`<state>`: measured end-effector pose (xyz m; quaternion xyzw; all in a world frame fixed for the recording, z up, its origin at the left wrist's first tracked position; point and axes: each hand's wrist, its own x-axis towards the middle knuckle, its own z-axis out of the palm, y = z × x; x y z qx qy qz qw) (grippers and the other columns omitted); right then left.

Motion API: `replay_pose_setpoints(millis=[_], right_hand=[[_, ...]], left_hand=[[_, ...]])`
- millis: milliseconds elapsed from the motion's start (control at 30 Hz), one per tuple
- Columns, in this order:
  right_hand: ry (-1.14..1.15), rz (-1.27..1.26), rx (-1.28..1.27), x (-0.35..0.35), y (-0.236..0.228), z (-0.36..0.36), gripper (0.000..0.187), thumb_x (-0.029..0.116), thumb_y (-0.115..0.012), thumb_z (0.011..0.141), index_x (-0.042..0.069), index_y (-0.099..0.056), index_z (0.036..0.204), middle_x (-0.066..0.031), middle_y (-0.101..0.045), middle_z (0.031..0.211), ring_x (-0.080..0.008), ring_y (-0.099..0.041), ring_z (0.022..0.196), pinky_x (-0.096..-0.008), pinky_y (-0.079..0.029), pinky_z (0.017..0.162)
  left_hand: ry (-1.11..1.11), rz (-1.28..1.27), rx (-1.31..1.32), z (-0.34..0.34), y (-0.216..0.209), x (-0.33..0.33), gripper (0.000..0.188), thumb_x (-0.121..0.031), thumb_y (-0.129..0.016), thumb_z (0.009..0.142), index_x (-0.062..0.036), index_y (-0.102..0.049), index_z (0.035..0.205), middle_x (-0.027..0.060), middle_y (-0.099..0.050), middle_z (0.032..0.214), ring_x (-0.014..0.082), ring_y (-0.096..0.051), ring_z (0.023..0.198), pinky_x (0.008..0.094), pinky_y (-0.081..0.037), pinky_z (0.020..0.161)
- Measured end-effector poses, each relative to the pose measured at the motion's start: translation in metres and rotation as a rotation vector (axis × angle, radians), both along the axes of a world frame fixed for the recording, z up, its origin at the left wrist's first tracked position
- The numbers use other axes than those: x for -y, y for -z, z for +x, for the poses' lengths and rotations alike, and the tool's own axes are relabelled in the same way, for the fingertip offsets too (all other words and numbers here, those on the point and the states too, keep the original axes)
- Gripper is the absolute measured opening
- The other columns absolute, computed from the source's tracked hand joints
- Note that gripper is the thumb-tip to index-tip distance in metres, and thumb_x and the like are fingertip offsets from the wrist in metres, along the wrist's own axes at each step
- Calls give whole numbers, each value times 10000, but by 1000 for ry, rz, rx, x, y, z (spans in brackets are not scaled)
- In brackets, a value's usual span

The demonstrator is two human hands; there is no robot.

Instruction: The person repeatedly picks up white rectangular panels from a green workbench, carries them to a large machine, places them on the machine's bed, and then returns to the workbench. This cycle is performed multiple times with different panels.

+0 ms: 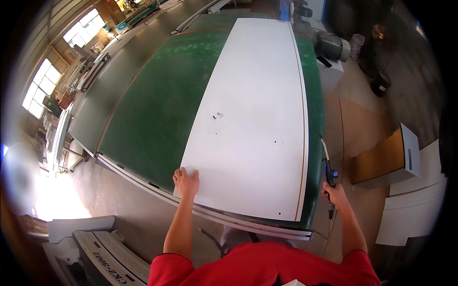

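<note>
A long white panel [248,95] lies on a green conveyor belt [157,81], reaching away from me. It has a small label, several small dark holes and a narrow groove along its right side. My left hand [186,182] rests on the panel's near left corner, its fingers bent and spread on the surface. Off the belt's right edge, my right hand [335,192] is wrapped around the grip of a black and blue air blow gun [329,172]. The gun's thin nozzle points away from me, beside the belt. A hose fitting hangs below my grip.
A metal rail [229,221] edges the near end of the belt. An electric motor [333,47] sits at the far right. A wooden box with a grey front [386,159] and white boards [410,209] stand on the right. At lower left is a grey machine housing [107,257].
</note>
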<state>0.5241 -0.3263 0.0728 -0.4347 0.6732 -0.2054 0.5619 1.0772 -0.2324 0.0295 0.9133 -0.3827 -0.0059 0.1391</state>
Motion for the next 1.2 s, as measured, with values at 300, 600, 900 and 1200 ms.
replay_pose_setpoints(millis=[300, 600, 900, 1200], right_hand=[[134, 25, 168, -35, 61, -104, 315, 261, -693, 878, -14, -604, 1002, -82, -625, 890, -191, -628, 691, -332, -502, 574], [81, 143, 277, -130, 43, -110, 230, -18, -737, 754, -113, -625, 930, -128, -653, 847, -216, -642, 678, -364, -537, 572], [-151, 112, 344, -312, 16, -29, 130, 9, -727, 778, -21, -628, 856, -59, -633, 740, -159, -606, 638, -311, -490, 568], [-246, 245, 454, -273, 4, -38, 335, 345, -591, 948, 81, -575, 1153, -98, -634, 997, -242, -670, 788, -406, -565, 603]], left_hand=[[-110, 2, -177, -182, -19, -117, 741, -436, -716, 744, 37, -498, 1271, 233, -448, 1328, 399, -383, 1258, 470, -319, 1067], [-330, -46, -782, -144, -19, -216, 696, -489, -699, 791, 38, -569, 1225, 233, -597, 1190, 373, -535, 1146, 432, -427, 968], [-586, 95, -262, -55, -62, -355, 748, -652, -345, 907, -11, -674, 1107, 228, -636, 1159, 404, -575, 1118, 478, -431, 962], [-698, 152, -71, -78, -113, -589, 747, -620, -343, 930, 34, -704, 903, 258, -664, 989, 421, -616, 987, 490, -453, 903]])
